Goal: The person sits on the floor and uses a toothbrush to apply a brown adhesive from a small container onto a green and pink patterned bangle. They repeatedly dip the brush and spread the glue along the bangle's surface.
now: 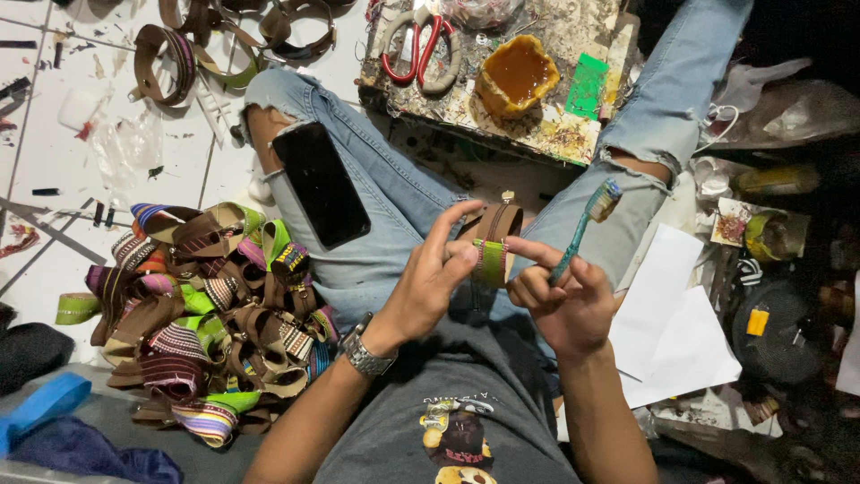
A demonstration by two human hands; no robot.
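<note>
Both hands [430, 278] [560, 300] around bracelet [491, 246] (lap-high)

I'm holding a small strap loop [492, 240] upright between both hands, just above my lap. It's showing a brown outer band curving over the top, with a bright green woven patch facing me on its front. A small metal piece is sticking up at its top edge. A toothbrush [583, 229] with a teal handle is slanting up to the right, bristles topmost and pointing away from the loop.
</note>
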